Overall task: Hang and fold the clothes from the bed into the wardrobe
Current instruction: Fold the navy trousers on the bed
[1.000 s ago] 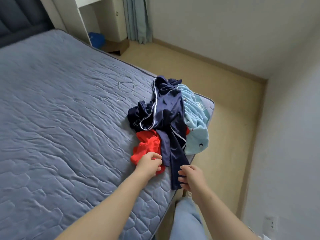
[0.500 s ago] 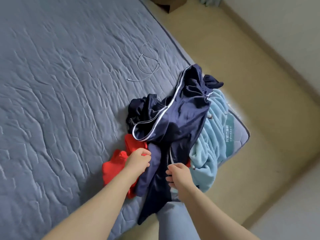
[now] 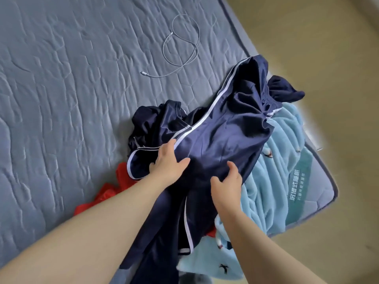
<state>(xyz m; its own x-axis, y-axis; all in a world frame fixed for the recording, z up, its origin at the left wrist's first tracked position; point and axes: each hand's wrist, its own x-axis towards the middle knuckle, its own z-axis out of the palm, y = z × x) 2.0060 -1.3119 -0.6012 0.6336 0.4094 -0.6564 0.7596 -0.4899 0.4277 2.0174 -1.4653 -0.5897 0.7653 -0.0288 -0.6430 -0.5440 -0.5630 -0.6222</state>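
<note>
My left hand (image 3: 169, 160) and right hand (image 3: 226, 182) lie spread on the limp, slippery navy garment (image 3: 225, 124); I'd pinch the piped edge by my left.

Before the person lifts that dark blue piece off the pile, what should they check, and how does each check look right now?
1. Both hands on the navy satin garment with white stripes: ok. The left hand and the right hand touch it.
2. Firm hold: not ok. Fingers look relaxed, not closed round the fabric.
3. Garment free of the pile: not ok. It lies over the red cloth and the light blue fleece garment.
4. White cable out of the way: ok. It lies apart on the grey quilted mattress.
5. Which end is which: cannot tell. The garment is bunched.
</note>
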